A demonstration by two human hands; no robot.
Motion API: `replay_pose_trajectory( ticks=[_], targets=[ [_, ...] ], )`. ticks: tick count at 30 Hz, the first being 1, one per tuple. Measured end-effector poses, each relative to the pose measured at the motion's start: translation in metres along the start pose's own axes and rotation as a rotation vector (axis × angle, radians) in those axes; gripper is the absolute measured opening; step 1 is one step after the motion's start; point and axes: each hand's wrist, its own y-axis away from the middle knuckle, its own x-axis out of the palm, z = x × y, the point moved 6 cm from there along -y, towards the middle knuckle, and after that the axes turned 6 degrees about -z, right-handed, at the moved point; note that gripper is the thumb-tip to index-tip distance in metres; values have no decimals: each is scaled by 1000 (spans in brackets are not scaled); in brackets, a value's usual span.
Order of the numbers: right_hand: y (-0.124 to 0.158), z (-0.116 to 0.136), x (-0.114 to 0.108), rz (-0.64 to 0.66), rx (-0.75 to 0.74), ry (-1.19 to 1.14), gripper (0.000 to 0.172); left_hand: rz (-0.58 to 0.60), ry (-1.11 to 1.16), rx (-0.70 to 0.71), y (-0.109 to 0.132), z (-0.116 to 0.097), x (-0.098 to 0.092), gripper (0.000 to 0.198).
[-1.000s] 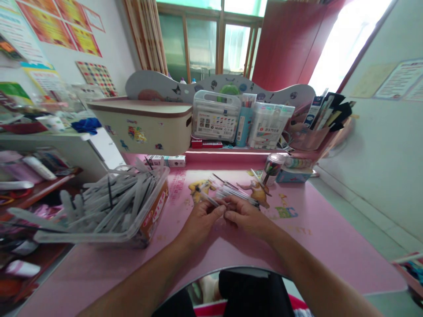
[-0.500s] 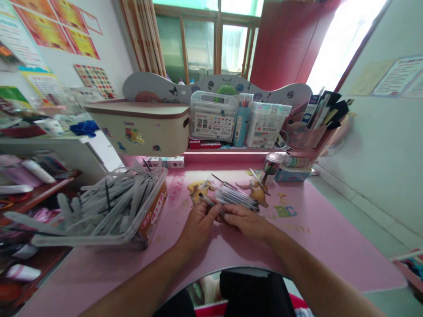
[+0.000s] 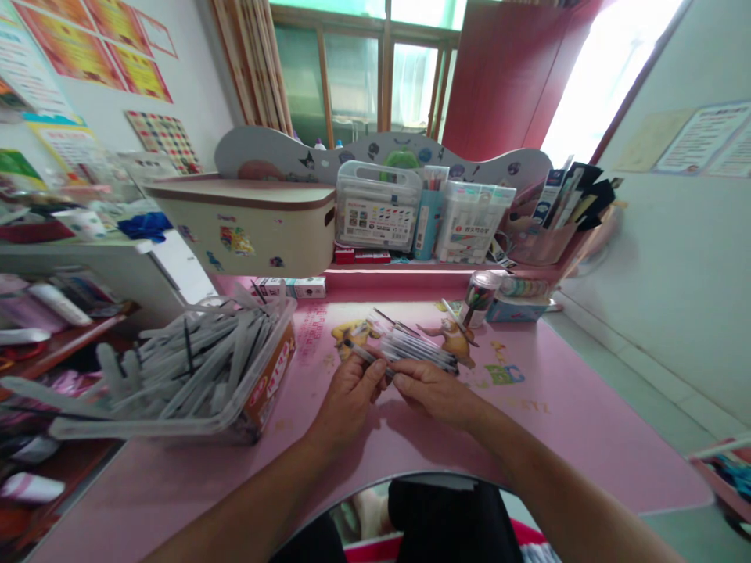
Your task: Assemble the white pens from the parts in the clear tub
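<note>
Over the pink table (image 3: 528, 446), a slim pen (image 3: 360, 353) with a dark end tilts up to the left between my two hands. My left hand (image 3: 350, 387) is closed around its middle, thumb on top. The fingers of my right hand (image 3: 427, 389) pinch its lower right end, which they largely hide. Just beyond my hands lies a row of clear pens (image 3: 415, 349) with dark tips, and a thin dark stick (image 3: 384, 317) rests by their far side.
At left stands a clear plastic bin (image 3: 158, 428) heaped with translucent sleeves or tubes. A jar of pens (image 3: 476, 301) sits at the back right beside a blue box (image 3: 519, 310). Behind, a shelf carries a lidded storage box (image 3: 264, 234), marker cases (image 3: 379, 207) and a pen holder (image 3: 540, 242).
The pen's raised left end has shifted slightly left and now tilts a little differently. Both hands stay together around it. The whole view has moved slightly.
</note>
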Motion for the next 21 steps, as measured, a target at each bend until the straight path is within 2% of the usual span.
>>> replay_pose_trajectory(
  ticks=[3,5,9,12,14,17,19,21],
  targets=[
    [0,0,-2,-18,-11,85,34,6,-5,5,-1,-2,-2,26],
    [-1,3,-5,-42,-54,113,35,-30,-42,20,-3,-9,-7,27],
    [-4,3,-24,-197,-21,4,43,-140,-174,99,-5,-29,-18,32],
    [-4,2,-43,-377,-18,-65,41,7,-195,-7,-6,-24,-11,28],
    [-2,5,-51,-450,-67,16,45,143,-295,-49,-4,-16,-3,26],
    [-1,11,-47,-424,-131,251,49,248,-619,119,-1,-13,4,30],
    [-1,14,-41,-377,-170,367,48,270,-823,227,1,-12,7,32],
    [-2,15,-35,-348,-212,448,45,267,-985,262,1,-10,7,33]
  ],
)
